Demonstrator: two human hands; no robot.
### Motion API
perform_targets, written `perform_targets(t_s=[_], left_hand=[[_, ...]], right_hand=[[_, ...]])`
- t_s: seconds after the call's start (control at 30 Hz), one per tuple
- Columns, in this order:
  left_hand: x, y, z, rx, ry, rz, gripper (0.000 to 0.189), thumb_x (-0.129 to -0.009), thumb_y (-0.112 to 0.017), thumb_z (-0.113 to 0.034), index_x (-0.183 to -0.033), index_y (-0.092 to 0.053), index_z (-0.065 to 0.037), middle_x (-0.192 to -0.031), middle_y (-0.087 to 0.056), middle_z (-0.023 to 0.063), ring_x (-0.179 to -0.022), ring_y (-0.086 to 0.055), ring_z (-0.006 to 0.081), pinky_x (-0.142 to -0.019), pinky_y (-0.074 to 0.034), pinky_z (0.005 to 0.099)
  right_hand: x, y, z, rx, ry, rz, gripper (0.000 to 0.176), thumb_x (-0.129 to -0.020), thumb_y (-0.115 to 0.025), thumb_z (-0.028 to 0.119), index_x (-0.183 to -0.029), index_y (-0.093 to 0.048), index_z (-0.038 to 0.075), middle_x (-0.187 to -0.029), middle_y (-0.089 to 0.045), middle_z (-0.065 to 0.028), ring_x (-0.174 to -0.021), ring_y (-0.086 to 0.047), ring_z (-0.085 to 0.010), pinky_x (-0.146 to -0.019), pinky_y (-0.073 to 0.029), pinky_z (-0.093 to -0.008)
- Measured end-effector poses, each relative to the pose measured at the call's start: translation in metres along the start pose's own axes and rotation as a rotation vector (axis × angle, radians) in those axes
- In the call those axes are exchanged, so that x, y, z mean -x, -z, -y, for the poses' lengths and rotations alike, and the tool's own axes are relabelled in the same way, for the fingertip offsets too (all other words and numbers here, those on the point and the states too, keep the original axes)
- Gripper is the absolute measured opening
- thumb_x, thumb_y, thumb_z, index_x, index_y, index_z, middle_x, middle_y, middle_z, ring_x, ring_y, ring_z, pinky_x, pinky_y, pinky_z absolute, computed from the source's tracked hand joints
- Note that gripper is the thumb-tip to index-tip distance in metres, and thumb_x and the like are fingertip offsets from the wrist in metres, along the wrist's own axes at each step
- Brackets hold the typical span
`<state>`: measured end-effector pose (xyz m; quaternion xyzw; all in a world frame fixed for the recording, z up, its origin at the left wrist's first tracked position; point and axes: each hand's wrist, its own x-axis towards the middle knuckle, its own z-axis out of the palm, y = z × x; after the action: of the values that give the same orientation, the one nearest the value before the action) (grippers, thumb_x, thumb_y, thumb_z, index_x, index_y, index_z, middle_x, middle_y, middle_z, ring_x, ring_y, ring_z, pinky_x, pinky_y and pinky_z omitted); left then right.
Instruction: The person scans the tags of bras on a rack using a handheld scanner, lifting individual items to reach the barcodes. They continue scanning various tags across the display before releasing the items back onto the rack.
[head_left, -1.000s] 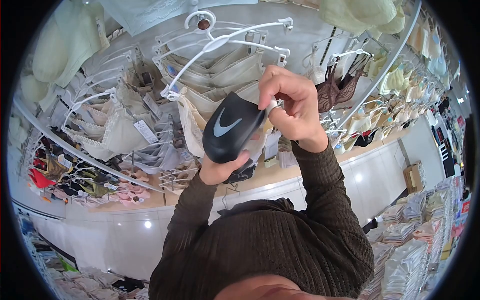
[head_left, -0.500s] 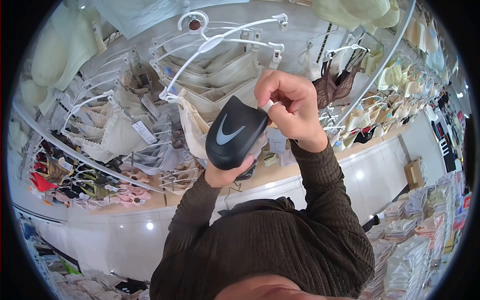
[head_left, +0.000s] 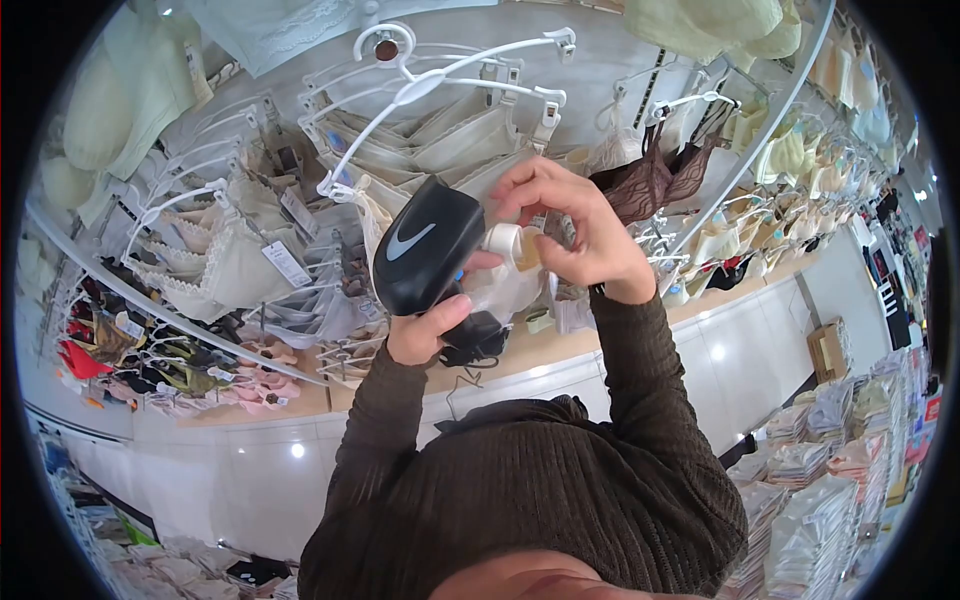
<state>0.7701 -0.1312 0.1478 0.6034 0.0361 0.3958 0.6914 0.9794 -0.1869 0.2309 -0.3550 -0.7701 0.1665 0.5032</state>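
Observation:
My left hand is closed round a black handheld device with a grey V-shaped mark on its rounded top. It looks like a price label gun. On its right side a small white roll with a yellowish inner ring shows beside a translucent part. My right hand is raised at that side, thumb and fingers spread and curved around the roll, the thumb right at its edge. The device tilts to the left, and its underside is mostly hidden by my left hand.
Behind the device, cream bras hang from a large white hanger. A brown lace bra hangs to the right. Lower left are tagged white bras and a curved metal rail. Packaged garments lie stacked lower right.
The device has moved left and tilted, bringing the white roll and translucent part into view. My right hand has gone from a pinch on something small and white to spread fingers.

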Motion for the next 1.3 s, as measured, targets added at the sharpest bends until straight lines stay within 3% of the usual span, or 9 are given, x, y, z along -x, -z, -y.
perform_targets(t_s=[0.1, 0.3, 0.37, 0.53, 0.6, 0.83, 1.0, 1.07, 1.3], left_hand=[[-0.002, 0.003, 0.003, -0.021, -0.020, 0.009, 0.060, -0.074, -0.061, -0.027, -0.120, -0.053, 0.010, -0.133, -0.045, 0.0170, -0.127, -0.042, 0.0294, -0.109, -0.030, 0.0422], [-0.006, 0.001, 0.005, -0.037, -0.040, -0.003, 0.059, -0.074, -0.060, -0.024, -0.122, -0.051, 0.010, -0.133, -0.045, 0.0171, -0.128, -0.042, 0.0290, -0.110, -0.028, 0.0418], [-0.007, 0.002, 0.008, -0.066, -0.114, 0.032, 0.055, -0.080, -0.059, -0.020, -0.129, -0.050, 0.004, -0.123, -0.058, 0.0124, -0.115, -0.051, 0.0190, -0.102, -0.034, 0.0337], [-0.010, 0.002, 0.007, -0.079, -0.126, 0.055, 0.053, -0.083, -0.057, -0.016, -0.131, -0.048, 0.004, -0.123, -0.058, 0.0126, -0.116, -0.051, 0.0199, -0.102, -0.035, 0.0351], [-0.011, 0.000, 0.004, -0.061, -0.132, 0.042, 0.051, -0.084, -0.057, -0.015, -0.131, -0.047, 0.004, -0.123, -0.058, 0.0127, -0.116, -0.051, 0.0205, -0.103, -0.035, 0.0358], [-0.011, 0.002, 0.005, -0.063, -0.142, 0.033, 0.052, -0.085, -0.058, -0.014, -0.132, -0.047, 0.004, -0.124, -0.057, 0.0136, -0.117, -0.052, 0.0216, -0.103, -0.036, 0.0367], [-0.012, 0.004, 0.004, -0.106, -0.140, 0.058, 0.051, -0.084, -0.058, -0.014, -0.131, -0.047, 0.004, -0.123, -0.058, 0.0135, -0.116, -0.052, 0.0214, -0.103, -0.037, 0.0365], [-0.010, -0.001, -0.003, -0.156, -0.006, -0.062, 0.053, -0.075, -0.062, -0.023, -0.117, -0.057, 0.009, -0.133, -0.048, 0.0166, -0.123, -0.047, 0.0240, -0.107, -0.030, 0.0361], [-0.012, -0.004, -0.005, -0.059, -0.062, -0.058, 0.051, -0.075, -0.061, -0.022, -0.116, -0.057, 0.009, -0.134, -0.046, 0.0172, -0.124, -0.046, 0.0245, -0.107, -0.030, 0.0367]], right_hand=[[0.001, -0.012, 0.005, 0.147, 0.150, -0.172, 0.032, -0.069, -0.058, 0.001, -0.099, -0.068, 0.001, -0.105, -0.062, -0.0142, -0.094, -0.061, -0.0230, -0.078, -0.049, -0.0315], [0.015, -0.018, -0.011, 0.264, 0.100, -0.263, 0.027, -0.073, -0.061, -0.007, -0.096, -0.071, 0.001, -0.086, -0.066, -0.0112, -0.079, -0.064, -0.0211, -0.070, -0.049, -0.0297], [0.020, -0.024, -0.014, 0.229, 0.051, -0.288, 0.026, -0.074, -0.062, -0.007, -0.097, -0.071, 0.001, -0.085, -0.066, -0.0109, -0.077, -0.063, -0.0196, -0.068, -0.049, -0.0288], [0.025, -0.036, -0.009, 0.158, -0.072, -0.343, 0.023, -0.078, -0.063, -0.004, -0.100, -0.071, 0.001, -0.086, -0.066, -0.0118, -0.075, -0.062, -0.0168, -0.066, -0.048, -0.0265], [0.024, -0.041, -0.011, 0.122, 0.055, -0.380, 0.021, -0.080, -0.065, -0.003, -0.100, -0.070, -0.001, -0.089, -0.066, -0.0126, -0.071, -0.063, -0.0205, -0.062, -0.049, -0.0278], [0.027, -0.045, -0.008, 0.214, 0.080, -0.377, 0.023, -0.079, -0.066, -0.002, -0.102, -0.070, 0.000, -0.094, -0.066, -0.0119, -0.075, -0.064, -0.0196, -0.064, -0.050, -0.0286], [0.024, -0.050, -0.002, 0.271, 0.091, -0.440, 0.023, -0.078, -0.067, -0.006, -0.099, -0.070, 0.001, -0.087, -0.063, -0.0093, -0.071, -0.061, -0.0174, -0.062, -0.049, -0.0278], [0.026, -0.053, -0.002, 0.270, 0.083, -0.446, 0.022, -0.077, -0.067, -0.006, -0.098, -0.070, 0.001, -0.085, -0.061, -0.0084, -0.069, -0.060, -0.0164, -0.060, -0.048, -0.0275], [0.026, -0.054, -0.001, 0.277, 0.004, -0.413, 0.024, -0.080, -0.065, -0.005, -0.102, -0.070, 0.001, -0.075, -0.057, -0.0071, -0.062, -0.056, -0.0134, -0.055, -0.045, -0.0262]])
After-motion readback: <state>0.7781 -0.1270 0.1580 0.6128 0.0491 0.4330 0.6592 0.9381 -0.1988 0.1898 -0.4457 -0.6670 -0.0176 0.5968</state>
